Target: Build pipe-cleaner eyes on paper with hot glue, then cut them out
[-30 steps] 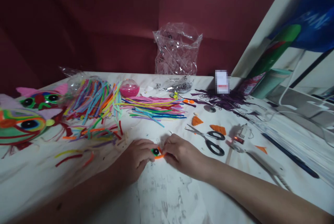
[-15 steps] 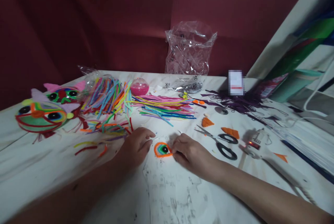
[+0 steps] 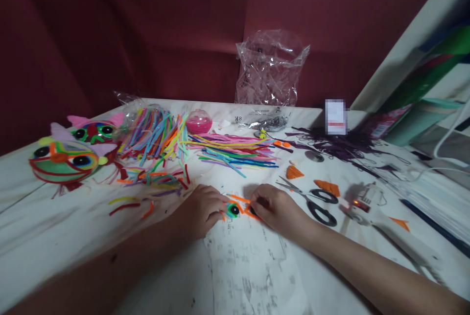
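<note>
A small eye made of coiled pipe cleaners (image 3: 233,210), green and blue around a black shiny centre, lies on a paper with faint writing (image 3: 238,266). My left hand (image 3: 203,209) is closed at the eye's left edge, its fingertips pinching there. Orange pipe cleaner (image 3: 240,199) stretches from the eye's top right towards my right hand (image 3: 275,207), which is closed on it in a pinch. Another orange stretch with a dark patch shows under the right fingers; I cannot tell what the patch is.
Black-handled scissors (image 3: 319,207) and a hot glue gun (image 3: 367,212) with a glowing light lie on the right. Bundles of pipe cleaners (image 3: 154,134) fill the back. Two decorated masks (image 3: 62,168) stand left, a clear plastic bag (image 3: 271,75) behind, purple strips (image 3: 334,144) back right.
The orange outline, round the eye before, now stands partly away from it on the right. My right hand has moved slightly right, while my left has closed in on the eye.
</note>
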Motion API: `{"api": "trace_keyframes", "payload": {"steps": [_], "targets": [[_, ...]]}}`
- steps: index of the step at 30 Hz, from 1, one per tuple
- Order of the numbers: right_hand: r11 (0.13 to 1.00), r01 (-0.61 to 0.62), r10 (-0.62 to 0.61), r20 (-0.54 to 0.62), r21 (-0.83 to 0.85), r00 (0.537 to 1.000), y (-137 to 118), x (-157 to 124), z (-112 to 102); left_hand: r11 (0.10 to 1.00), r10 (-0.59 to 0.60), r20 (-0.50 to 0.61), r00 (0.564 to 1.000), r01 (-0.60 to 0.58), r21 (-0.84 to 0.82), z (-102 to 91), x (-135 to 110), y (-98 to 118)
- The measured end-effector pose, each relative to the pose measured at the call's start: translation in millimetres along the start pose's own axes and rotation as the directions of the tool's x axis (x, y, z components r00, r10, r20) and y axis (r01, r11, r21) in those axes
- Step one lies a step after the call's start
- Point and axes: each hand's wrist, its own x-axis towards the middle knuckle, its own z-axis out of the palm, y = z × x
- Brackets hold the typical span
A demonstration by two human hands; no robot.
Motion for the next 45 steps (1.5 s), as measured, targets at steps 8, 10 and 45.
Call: {"api": "trace_keyframes", "payload": {"steps": [8, 10, 45], "targets": [[0.999, -0.048, 0.048, 0.003, 0.011, 0.999, -1, 1, 2, 0.974, 0.158, -0.007, 0.987, -0.154, 0.166, -0.7, 1, 2], [0.999, -0.046, 0.046, 0.003, 0.021, 0.999, 0, 1, 3, 0.976, 0.14, -0.008, 0.99, -0.137, 0.171, -0.5, 1, 4], [0.992, -0.026, 0.035, -0.072, 0.121, 0.997, 5, 1, -8, 0.966, -0.252, -0.214, 0.944, 0.231, -0.118, -9.3, 1, 7]]}}
